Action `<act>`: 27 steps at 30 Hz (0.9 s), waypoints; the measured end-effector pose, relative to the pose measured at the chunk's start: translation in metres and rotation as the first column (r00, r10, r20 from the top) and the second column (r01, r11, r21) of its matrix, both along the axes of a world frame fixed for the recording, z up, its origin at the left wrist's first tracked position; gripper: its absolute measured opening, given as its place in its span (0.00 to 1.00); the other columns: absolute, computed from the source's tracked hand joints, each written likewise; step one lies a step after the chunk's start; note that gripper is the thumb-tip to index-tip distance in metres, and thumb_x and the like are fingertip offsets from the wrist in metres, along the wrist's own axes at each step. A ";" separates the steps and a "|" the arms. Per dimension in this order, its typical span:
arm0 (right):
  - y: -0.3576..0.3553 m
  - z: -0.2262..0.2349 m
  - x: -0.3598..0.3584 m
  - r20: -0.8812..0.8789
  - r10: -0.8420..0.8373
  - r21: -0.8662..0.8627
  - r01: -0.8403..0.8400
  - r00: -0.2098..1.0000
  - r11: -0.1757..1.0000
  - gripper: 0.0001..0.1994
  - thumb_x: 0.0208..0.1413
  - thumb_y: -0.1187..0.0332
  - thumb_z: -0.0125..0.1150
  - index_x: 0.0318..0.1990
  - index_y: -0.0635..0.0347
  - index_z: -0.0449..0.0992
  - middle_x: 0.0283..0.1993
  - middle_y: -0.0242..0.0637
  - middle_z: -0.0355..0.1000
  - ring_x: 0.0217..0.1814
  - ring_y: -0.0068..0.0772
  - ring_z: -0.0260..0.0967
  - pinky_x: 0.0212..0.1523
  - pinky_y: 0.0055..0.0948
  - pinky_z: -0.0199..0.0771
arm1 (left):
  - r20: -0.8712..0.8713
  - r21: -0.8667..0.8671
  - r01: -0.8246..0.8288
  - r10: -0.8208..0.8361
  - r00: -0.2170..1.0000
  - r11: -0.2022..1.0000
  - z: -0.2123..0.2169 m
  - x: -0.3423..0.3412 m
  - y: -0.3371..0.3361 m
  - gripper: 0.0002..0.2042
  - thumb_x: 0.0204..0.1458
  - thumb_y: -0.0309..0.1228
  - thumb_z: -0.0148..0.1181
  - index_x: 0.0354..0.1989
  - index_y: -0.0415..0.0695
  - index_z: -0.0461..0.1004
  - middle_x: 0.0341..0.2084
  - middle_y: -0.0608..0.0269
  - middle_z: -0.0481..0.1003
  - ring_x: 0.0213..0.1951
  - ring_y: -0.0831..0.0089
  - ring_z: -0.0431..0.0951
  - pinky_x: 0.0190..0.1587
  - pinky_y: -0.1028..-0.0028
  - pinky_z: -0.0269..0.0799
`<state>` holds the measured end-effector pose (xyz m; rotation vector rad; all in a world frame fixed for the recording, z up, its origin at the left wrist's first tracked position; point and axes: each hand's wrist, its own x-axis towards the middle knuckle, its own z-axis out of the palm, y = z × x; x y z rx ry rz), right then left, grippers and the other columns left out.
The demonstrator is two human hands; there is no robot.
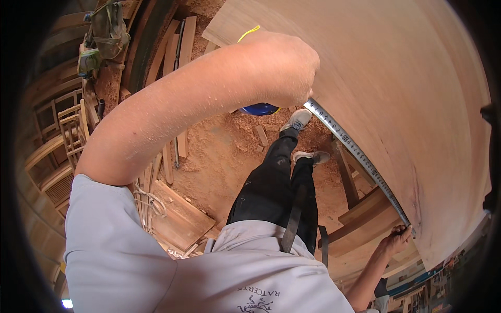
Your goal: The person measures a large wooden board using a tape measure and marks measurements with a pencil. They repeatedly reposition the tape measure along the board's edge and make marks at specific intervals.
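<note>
The person leans over a broad plywood sheet, pale pinkish-tan, smooth-faced with faint grain, its edge bowed by the lens. Along that near edge runs a steel tape measure blade, thin, flat and grey with fine printed marks, stretched taut between both hands.

The left hand, dusted with fine wood particles, is curled into a closed fist over the tape measure case; only a rounded blue piece of the case shows below the fist, and a yellow loop sticks out above the knuckles. The blade comes out from under this fist.

The right hand sits low at the sheet's lower edge, its fingers pinched on the far end of the blade and pressed against the board edge.

The sheet rests on a rough timber frame of squared beams. The floor below is thick with reddish sawdust, soft and heaped, with offcut wood strips lying in it. The person's grey sneakers stand in the dust. Unfinished wooden chair frames are stacked at the left.
</note>
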<state>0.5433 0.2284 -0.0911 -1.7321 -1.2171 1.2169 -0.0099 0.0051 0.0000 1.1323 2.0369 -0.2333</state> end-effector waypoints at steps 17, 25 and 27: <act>-0.007 -0.002 -0.019 0.048 -0.030 0.068 0.026 0.998 0.997 0.13 0.65 0.62 0.61 0.29 0.53 0.69 0.22 0.28 0.67 0.20 0.17 0.60 0.20 0.18 0.57 | 0.025 0.004 -0.013 0.013 1.000 1.000 0.003 0.001 -0.003 0.15 0.56 0.41 0.62 0.30 0.41 0.83 0.27 0.49 0.80 0.32 0.53 0.82 0.36 0.60 0.78; -0.006 -0.016 -0.013 0.241 -0.045 0.053 0.033 0.969 0.998 0.16 0.61 0.55 0.66 0.33 0.56 0.72 0.23 0.29 0.70 0.22 0.20 0.66 0.22 0.20 0.65 | 0.038 0.036 -0.023 0.022 0.999 0.999 -0.008 0.002 0.003 0.13 0.57 0.41 0.62 0.34 0.43 0.85 0.26 0.49 0.80 0.30 0.55 0.81 0.36 0.60 0.76; -0.005 -0.018 -0.023 0.336 -0.008 0.056 -0.012 0.942 0.998 0.16 0.60 0.55 0.67 0.33 0.58 0.72 0.24 0.31 0.72 0.24 0.21 0.69 0.24 0.21 0.69 | 0.069 0.118 -0.040 0.032 0.997 0.992 -0.015 0.001 0.000 0.12 0.56 0.39 0.63 0.35 0.44 0.85 0.25 0.49 0.80 0.27 0.56 0.81 0.33 0.63 0.75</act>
